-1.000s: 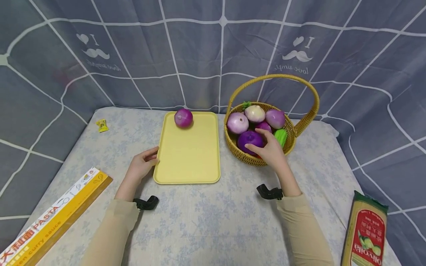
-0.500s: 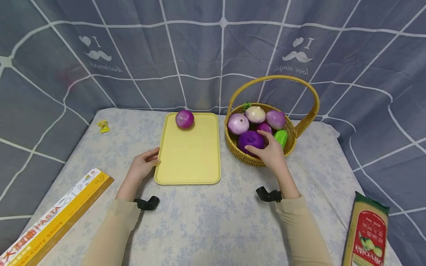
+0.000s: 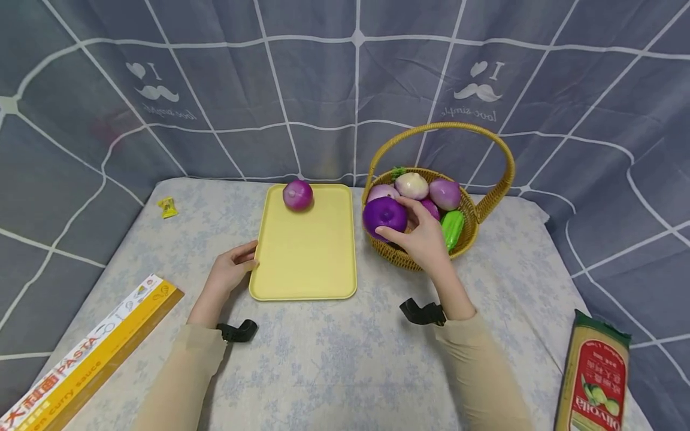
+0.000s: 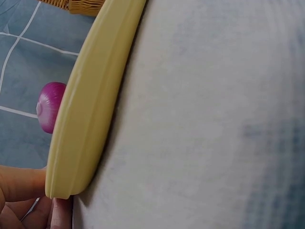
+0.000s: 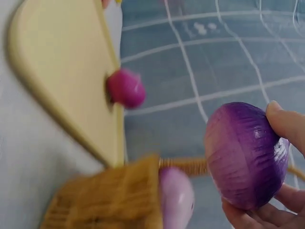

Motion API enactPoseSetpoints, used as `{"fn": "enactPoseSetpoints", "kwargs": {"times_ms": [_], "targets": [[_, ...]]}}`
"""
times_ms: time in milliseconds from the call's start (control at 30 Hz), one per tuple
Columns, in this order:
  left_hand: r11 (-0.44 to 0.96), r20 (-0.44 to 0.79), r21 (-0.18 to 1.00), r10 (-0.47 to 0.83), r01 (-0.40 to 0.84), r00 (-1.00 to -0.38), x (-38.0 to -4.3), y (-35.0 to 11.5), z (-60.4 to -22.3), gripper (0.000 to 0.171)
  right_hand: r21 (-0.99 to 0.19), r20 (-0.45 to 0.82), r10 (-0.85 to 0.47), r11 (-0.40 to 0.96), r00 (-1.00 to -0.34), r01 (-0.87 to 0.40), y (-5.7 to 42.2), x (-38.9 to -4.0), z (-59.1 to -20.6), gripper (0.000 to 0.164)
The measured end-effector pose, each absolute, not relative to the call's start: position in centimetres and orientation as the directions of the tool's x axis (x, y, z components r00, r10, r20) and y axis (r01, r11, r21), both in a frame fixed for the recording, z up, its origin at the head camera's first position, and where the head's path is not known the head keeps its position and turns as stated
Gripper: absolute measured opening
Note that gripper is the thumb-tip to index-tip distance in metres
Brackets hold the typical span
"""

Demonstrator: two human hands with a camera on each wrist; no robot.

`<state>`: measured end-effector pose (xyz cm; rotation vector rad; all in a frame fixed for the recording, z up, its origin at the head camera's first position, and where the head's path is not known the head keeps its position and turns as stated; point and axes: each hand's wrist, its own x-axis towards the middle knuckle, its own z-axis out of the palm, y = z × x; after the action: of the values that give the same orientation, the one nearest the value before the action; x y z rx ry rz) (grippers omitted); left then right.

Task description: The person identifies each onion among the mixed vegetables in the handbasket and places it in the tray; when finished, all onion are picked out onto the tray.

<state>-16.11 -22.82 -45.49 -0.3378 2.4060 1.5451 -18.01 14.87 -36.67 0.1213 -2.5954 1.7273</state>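
Note:
In the head view my right hand (image 3: 423, 236) grips a purple onion (image 3: 384, 216) between thumb and fingers, above the left side of a wicker basket (image 3: 401, 258). The right wrist view shows the same onion (image 5: 248, 155) up close, its skin fading from dark purple to pale pink. Inside the basket sit several pale and purple onions and a green vegetable (image 3: 453, 230). My left hand (image 3: 229, 267) holds the left rim of a yellow tray (image 3: 302, 257), pinching it at the edge. A smaller magenta onion (image 3: 298, 195) stands on the tray's far left part.
The basket's tall handle (image 3: 469, 126) arches over its contents. A long pasta box (image 3: 97, 353) lies at the left front, and a pasta bag (image 3: 595, 374) at the right front. A small yellow wrapped candy (image 3: 168, 207) lies far left. A grey curtain (image 3: 323, 90) hangs behind.
My right hand has lifted the purple onion from among the others and carried it left, toward the basket's rim. The left hand stays at the tray.

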Motion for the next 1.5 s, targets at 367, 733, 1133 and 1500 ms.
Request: {"fn": "enactPoseSetpoints", "kwargs": {"times_ms": [367, 733, 1133, 1500], "targets": [[0.41, -0.344, 0.846, -0.067, -0.34, -0.937, -16.1, -23.0, -45.7, 0.055, -0.923, 0.086, -0.175, 0.356, -0.981, -0.145, 6.9, -20.1, -38.5, 0.071], [0.382, -0.366, 0.851, -0.061, -0.36, -0.929, -16.3, -22.6, -45.7, 0.055, -0.89, 0.08, -0.237, 0.42, -0.968, -0.176, 2.0, -22.8, -41.7, 0.073], [0.402, -0.36, 0.842, -0.076, -0.359, -0.93, -16.3, -22.7, -45.7, 0.054, -0.875, -0.011, -0.232, 0.473, -0.973, -0.103, -1.6, -23.5, -44.0, 0.075], [0.397, -0.361, 0.842, -0.088, -0.365, -0.928, -16.3, -22.6, -45.5, 0.054, -0.885, -0.031, -0.185, 0.462, -0.982, -0.059, -2.5, -23.9, -45.2, 0.071]]}}
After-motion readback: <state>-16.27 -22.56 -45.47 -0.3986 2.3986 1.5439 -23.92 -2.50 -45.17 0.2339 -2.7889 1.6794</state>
